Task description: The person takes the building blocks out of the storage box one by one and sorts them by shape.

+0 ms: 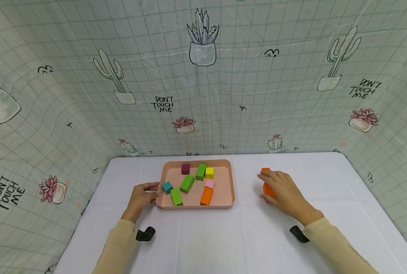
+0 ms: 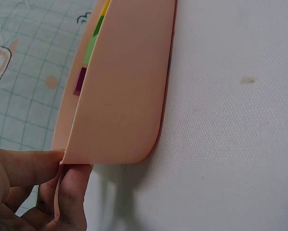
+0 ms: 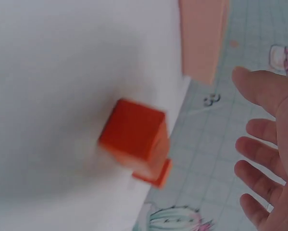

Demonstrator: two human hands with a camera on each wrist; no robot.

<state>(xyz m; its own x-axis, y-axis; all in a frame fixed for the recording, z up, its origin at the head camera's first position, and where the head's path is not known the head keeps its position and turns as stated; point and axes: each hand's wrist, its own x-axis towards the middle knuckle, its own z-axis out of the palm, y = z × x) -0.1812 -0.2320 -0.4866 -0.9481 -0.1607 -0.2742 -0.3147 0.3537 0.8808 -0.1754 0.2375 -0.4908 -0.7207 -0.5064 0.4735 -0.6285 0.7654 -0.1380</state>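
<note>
At its left edge, a pink tray (image 1: 196, 207) is pinched between the thumb and fingers of my left hand (image 1: 139, 199). The left wrist view shows the thumb on the rim, with curled fingers (image 2: 72, 192) below it. My right hand (image 1: 285, 194) hovers over an orange block (image 1: 268, 190), partly covering it in the head view. Behind it is a second orange piece (image 1: 265, 169), also partly hidden. In the right wrist view, the fingers are spread and hold nothing, beside the nearer orange block.
Inside the tray lie several green blocks (image 1: 187, 183), a purple cube (image 1: 185, 169), a yellow cube (image 1: 209, 172), a blue cube (image 1: 167, 187), a pink cube (image 1: 209, 183) and an orange block (image 1: 206, 195). A white cloth (image 1: 210, 239) covers the table, with a patterned curtain (image 1: 224, 87) behind it.
</note>
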